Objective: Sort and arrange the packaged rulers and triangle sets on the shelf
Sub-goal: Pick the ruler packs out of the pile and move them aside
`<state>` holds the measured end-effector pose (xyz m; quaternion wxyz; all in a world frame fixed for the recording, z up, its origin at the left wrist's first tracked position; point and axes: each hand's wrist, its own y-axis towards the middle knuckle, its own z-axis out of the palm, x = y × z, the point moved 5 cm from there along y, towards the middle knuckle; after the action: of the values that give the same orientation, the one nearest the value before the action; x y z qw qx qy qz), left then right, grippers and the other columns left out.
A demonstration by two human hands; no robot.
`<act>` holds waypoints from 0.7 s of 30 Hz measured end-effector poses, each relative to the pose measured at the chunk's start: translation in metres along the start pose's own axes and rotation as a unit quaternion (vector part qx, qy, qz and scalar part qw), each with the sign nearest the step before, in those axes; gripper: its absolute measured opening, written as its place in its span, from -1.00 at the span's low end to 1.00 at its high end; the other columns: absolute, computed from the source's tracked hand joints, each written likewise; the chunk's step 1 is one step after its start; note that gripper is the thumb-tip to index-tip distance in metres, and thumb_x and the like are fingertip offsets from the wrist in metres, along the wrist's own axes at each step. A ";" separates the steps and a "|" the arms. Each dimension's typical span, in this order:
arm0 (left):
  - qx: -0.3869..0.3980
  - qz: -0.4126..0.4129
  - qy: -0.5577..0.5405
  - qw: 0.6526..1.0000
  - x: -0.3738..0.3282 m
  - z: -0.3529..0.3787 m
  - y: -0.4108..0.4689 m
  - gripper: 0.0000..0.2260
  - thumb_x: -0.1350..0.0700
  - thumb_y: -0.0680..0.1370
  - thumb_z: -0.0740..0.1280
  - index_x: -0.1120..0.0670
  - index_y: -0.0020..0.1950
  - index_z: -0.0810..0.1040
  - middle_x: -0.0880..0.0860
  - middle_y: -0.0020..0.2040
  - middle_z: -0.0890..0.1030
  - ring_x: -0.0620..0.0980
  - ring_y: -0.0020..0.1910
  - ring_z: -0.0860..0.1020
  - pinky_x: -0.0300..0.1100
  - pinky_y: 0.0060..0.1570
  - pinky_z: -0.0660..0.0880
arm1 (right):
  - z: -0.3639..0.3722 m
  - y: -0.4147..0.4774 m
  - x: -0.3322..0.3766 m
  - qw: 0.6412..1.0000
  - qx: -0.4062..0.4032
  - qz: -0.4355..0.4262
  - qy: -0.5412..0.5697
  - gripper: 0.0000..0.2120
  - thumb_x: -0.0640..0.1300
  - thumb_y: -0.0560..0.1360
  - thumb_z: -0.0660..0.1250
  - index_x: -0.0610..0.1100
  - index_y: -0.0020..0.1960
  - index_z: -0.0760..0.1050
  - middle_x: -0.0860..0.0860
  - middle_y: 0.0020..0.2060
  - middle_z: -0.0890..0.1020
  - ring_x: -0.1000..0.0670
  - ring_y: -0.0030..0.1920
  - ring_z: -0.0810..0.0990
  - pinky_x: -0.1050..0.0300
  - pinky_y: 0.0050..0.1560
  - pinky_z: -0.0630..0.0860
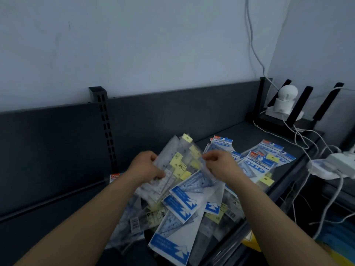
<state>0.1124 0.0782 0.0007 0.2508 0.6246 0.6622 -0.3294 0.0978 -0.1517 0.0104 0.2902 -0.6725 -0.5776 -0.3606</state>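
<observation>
While left grip [143, 167] holds ruler packets [179, 162], right grip [221, 166] pinches them.

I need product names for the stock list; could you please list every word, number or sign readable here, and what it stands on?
No text can be quoted; all is blurred or too small.
Yellow stickers on the ruler packs: dark print, unreadable.
Blue header cards of the triangle sets: white lettering, red logo, unreadable.
Barcode label: digits too small.
Blue bands: white triangle sign only.
</observation>
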 end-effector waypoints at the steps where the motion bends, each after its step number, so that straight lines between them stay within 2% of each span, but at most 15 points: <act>1: -0.009 0.002 -0.026 1.000 -0.001 -0.003 -0.001 -0.64 0.18 0.32 0.58 0.11 0.02 0.52 0.07 -0.07 0.60 -0.01 -0.20 0.59 -0.17 -0.33 0.54 | 0.006 -0.001 -0.001 1.000 0.010 0.008 0.022 -0.75 -0.32 0.56 0.20 -0.12 0.12 0.57 -0.03 -0.04 0.60 0.04 -0.18 0.55 0.10 -0.11 0.54; 4: -0.003 0.004 -0.102 0.995 -0.007 -0.006 -0.004 -0.66 0.19 0.36 0.55 0.11 0.06 0.51 0.07 -0.04 0.60 0.03 -0.13 0.61 -0.07 -0.23 0.60 | 0.019 -0.004 0.003 0.995 0.024 0.026 0.093 -0.82 -0.31 0.56 0.23 -0.07 0.01 0.51 -0.09 -0.06 0.61 -0.01 -0.24 0.59 0.17 -0.31 0.53; 6: 0.014 0.008 -0.131 0.991 -0.011 -0.005 -0.007 -0.66 0.19 0.39 0.53 0.11 0.09 0.51 0.07 -0.01 0.60 0.03 -0.09 0.61 -0.07 -0.19 0.61 | 0.024 -0.006 0.012 0.989 0.027 0.019 0.143 -0.86 -0.33 0.55 0.26 -0.13 0.01 0.49 -0.16 -0.05 0.62 -0.03 -0.22 0.61 0.18 -0.26 0.59; 8: 0.022 0.011 -0.173 0.985 -0.014 -0.002 -0.010 -0.65 0.21 0.39 0.53 0.12 0.12 0.51 0.09 0.02 0.61 0.05 -0.06 0.62 -0.04 -0.12 0.62 | 0.029 -0.009 0.020 0.984 0.032 0.008 0.175 -0.87 -0.33 0.52 0.32 -0.16 0.01 0.49 -0.21 -0.02 0.62 -0.08 -0.15 0.63 0.06 -0.10 0.64; 10: 0.021 0.017 -0.200 0.979 -0.015 0.000 -0.015 -0.66 0.21 0.41 0.51 0.12 0.13 0.51 0.09 0.03 0.62 0.06 -0.04 0.63 -0.04 -0.11 0.62 | 0.033 -0.013 0.028 0.982 0.041 0.001 0.184 -0.86 -0.30 0.49 0.37 -0.15 -0.01 0.48 -0.18 -0.01 0.63 -0.11 -0.08 0.64 -0.04 -0.02 0.63; 12: 0.017 0.032 -0.200 0.979 -0.015 0.002 -0.020 -0.67 0.20 0.43 0.50 0.11 0.14 0.51 0.07 0.02 0.62 0.02 -0.05 0.62 -0.13 -0.18 0.59 | 0.038 -0.017 0.033 0.977 0.057 0.003 0.206 -0.83 -0.30 0.47 0.40 -0.17 0.03 0.48 -0.16 0.01 0.62 -0.10 -0.07 0.64 0.01 -0.08 0.65; 14: 0.013 0.046 -0.203 0.978 -0.014 0.002 -0.024 -0.69 0.18 0.46 0.47 0.10 0.16 0.51 0.06 0.02 0.63 0.00 -0.04 0.62 -0.15 -0.17 0.58 | 0.044 -0.020 0.035 0.971 0.065 0.011 0.228 -0.76 -0.33 0.46 0.40 -0.21 0.09 0.47 -0.17 0.01 0.59 -0.11 -0.09 0.62 -0.03 -0.07 0.64; 16: 0.008 0.048 -0.198 0.979 -0.010 0.000 -0.029 -0.75 0.16 0.50 0.42 0.10 0.16 0.52 0.06 0.02 0.63 0.01 -0.04 0.62 -0.12 -0.11 0.58 | 0.050 -0.023 0.037 0.968 0.067 0.012 0.243 -0.74 -0.36 0.46 0.39 -0.22 0.11 0.46 -0.19 -0.04 0.56 -0.11 -0.16 0.60 -0.08 -0.04 0.60; 19: 0.009 0.012 -0.200 0.980 0.001 -0.007 -0.046 -0.84 0.18 0.57 0.25 0.15 0.12 0.54 0.17 0.02 0.64 0.14 -0.02 0.63 0.03 0.00 0.57 | 0.059 -0.027 0.040 0.968 0.078 -0.003 0.240 -0.78 -0.37 0.47 0.37 -0.16 0.05 0.47 -0.14 -0.15 0.54 -0.09 -0.21 0.56 -0.10 -0.03 0.59; 21: 0.001 -0.018 -0.218 0.976 0.010 -0.014 -0.057 -0.80 0.18 0.57 0.18 0.23 0.10 0.52 0.20 -0.04 0.60 0.15 -0.11 0.59 0.02 -0.08 0.56 | 0.065 -0.033 0.045 0.969 0.093 -0.025 0.227 -0.78 -0.36 0.47 0.38 -0.14 0.05 0.48 -0.11 -0.19 0.53 -0.09 -0.20 0.56 -0.06 -0.05 0.59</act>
<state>0.0558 0.0948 0.0095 0.3824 0.5261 0.6024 -0.4627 0.0788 -0.0680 0.0095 0.4659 -0.5287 -0.5439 -0.4556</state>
